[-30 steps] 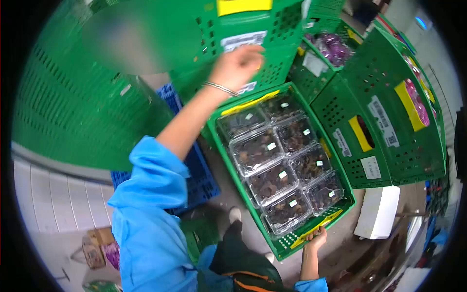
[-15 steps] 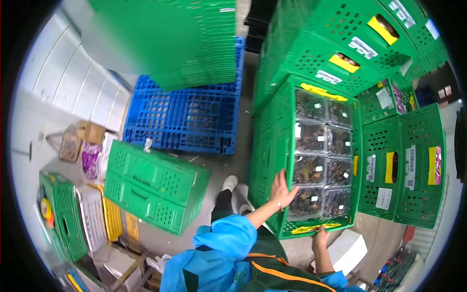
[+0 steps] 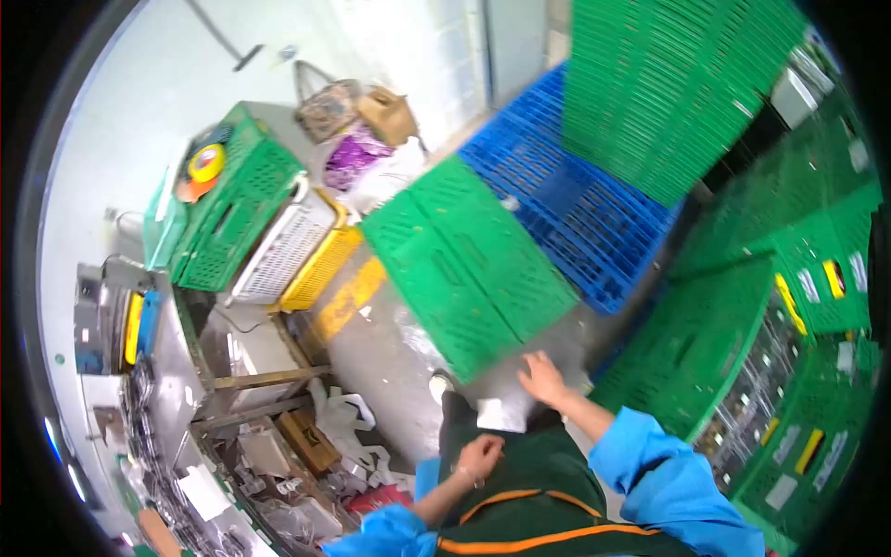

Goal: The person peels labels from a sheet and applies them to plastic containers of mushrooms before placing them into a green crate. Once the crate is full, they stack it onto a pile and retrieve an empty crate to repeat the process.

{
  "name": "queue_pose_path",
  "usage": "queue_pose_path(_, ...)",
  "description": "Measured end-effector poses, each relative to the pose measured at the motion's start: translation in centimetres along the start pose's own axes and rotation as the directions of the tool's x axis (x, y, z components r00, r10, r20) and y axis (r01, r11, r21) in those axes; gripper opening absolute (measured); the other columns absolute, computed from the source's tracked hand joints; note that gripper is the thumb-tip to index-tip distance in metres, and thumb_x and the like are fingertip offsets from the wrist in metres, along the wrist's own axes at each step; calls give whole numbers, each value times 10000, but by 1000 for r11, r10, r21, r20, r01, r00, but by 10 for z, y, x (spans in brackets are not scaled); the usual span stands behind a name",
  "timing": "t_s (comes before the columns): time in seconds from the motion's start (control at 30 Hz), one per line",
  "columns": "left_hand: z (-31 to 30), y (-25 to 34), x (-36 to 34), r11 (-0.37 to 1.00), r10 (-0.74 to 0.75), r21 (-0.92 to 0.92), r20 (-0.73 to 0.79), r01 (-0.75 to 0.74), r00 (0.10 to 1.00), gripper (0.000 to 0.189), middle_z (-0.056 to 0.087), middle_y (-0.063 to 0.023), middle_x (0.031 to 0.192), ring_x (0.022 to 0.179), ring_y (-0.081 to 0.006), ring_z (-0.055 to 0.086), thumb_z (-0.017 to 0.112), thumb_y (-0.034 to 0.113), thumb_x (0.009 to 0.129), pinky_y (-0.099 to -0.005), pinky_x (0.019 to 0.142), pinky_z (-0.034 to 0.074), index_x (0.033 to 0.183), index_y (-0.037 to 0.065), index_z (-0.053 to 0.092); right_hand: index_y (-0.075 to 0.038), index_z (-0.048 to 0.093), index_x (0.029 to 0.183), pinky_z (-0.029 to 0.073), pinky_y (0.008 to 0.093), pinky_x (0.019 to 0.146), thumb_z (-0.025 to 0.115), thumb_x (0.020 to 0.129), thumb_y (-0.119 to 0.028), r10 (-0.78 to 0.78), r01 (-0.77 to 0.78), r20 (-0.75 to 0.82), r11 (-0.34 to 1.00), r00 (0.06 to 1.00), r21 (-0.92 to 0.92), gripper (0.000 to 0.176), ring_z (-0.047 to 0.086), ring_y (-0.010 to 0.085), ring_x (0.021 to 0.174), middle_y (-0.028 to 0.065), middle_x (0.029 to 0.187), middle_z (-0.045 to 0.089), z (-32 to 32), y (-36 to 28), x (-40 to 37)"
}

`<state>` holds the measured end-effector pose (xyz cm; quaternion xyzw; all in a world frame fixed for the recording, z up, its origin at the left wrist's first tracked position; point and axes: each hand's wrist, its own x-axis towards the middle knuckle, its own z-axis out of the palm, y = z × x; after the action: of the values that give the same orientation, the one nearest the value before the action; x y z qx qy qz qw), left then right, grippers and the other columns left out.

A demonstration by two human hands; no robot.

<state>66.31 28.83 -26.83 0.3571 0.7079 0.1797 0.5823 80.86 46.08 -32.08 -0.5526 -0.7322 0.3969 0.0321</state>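
Note:
My right hand (image 3: pixel 543 379) reaches forward with its fingers apart and holds nothing. It is just short of the near corner of the stacked green crates (image 3: pixel 464 265) on the floor; I see no clear contact. My left hand (image 3: pixel 482 457) is in front of my dark green apron (image 3: pixel 529 473), its fingers curled in and nothing visible in them. On the right stands the open green crate (image 3: pixel 691 348) with clear plastic boxes (image 3: pixel 756 371) of dark contents, apart from both hands.
A blue pallet (image 3: pixel 575 209) carries tall stacked green crates (image 3: pixel 664 93). More labelled green crates (image 3: pixel 826 251) line the right. At left are a white basket (image 3: pixel 283 246), a yellow basket (image 3: pixel 320 265), a green crate with tape (image 3: pixel 237 204) and a cluttered wooden frame (image 3: pixel 269 381).
Both hands have left the crate of plastic boxes. My view has turned left, so that crate now lies at the right edge and the stacked green crates are ahead.

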Motion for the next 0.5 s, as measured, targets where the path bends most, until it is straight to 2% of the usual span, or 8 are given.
queue_pose_path(0.1, -55, -59, -9, 965, -107, -252, -102, 78, 989, 220, 624, -74, 774, 688, -123, 596, 526, 198, 841, -265, 636, 484, 954, 18, 582, 9, 461, 1131, 378, 438, 890, 539, 729, -187, -225, 171, -217, 955, 950, -241, 455, 442, 380, 1052, 239, 1127, 468, 67, -1, 149)
queue_pose_path(0.13, -73, -75, -8, 974, -1, -221, -224, -50, 975, 251, 635, -74, 736, 655, -144, 617, 525, 242, 839, -281, 636, 496, 957, 25, 575, 13, 472, 1125, 372, 430, 899, 582, 703, -214, -60, 22, -248, 988, 967, -153, 492, 449, 363, 1058, 229, 1121, 489, 65, -31, 186)
queue_pose_path(0.17, -89, -105, -5, 938, -134, -337, -136, 82, 982, 212, 620, -100, 868, 813, -178, 604, 528, 205, 819, -325, 770, 473, 935, 37, 587, 3, 488, 1107, 384, 415, 886, 625, 673, -229, -126, 56, -241, 959, 962, -278, 511, 466, 351, 1044, 214, 1108, 505, 75, -32, 232)
queue_pose_path(0.23, -111, -143, -3, 943, -136, -331, -453, -25, 881, 193, 618, -67, 773, 654, -173, 587, 524, 173, 820, -299, 608, 476, 972, 70, 583, -6, 459, 1113, 400, 401, 856, 679, 644, -292, -113, 41, -245, 959, 963, -282, 592, 478, 335, 1019, 187, 1064, 519, 70, -69, 285)
queue_pose_path(0.27, -136, -140, -11, 882, -309, -461, -396, 103, 865, 180, 619, -83, 753, 659, -163, 591, 503, 151, 823, -290, 597, 479, 958, 58, 580, 19, 425, 1122, 392, 413, 861, 673, 651, -305, 30, -68, -173, 974, 984, -215, 623, 468, 349, 1035, 197, 1103, 491, 86, -48, 318)
queue_pose_path(0.3, -144, -163, -9, 855, -369, -507, -448, 108, 815, 180, 619, -83, 753, 659, -163, 591, 503, 151, 823, -290, 597, 479, 958, 58, 580, 77, 331, 1216, 327, 438, 932, 635, 622, -221, 186, -204, -85, 862, 979, -463, 731, 401, 373, 1089, 258, 1188, 399, 105, -36, 357)
queue_pose_path(0.33, -148, -190, -10, 826, -424, -552, -480, 111, 768, 175, 615, -82, 731, 639, -162, 589, 502, 146, 822, -286, 584, 479, 952, 56, 579, 92, 274, 1248, 291, 460, 951, 606, 623, -217, -101, -110, -259, 717, 961, -688, 772, 364, 390, 1121, 275, 1218, 357, 158, 75, 416)
queue_pose_path(0.5, -159, -200, -16, 814, -497, -549, -489, 190, 717, 186, 618, -85, 723, 631, -181, 598, 511, 154, 802, -295, 588, 486, 952, 67, 579, 22, 170, 1330, 238, 454, 995, 577, 579, -101, 173, -213, -144, 916, 974, -341, 862, 225, 429, 1210, 298, 1307, 198, 118, -44, 370)
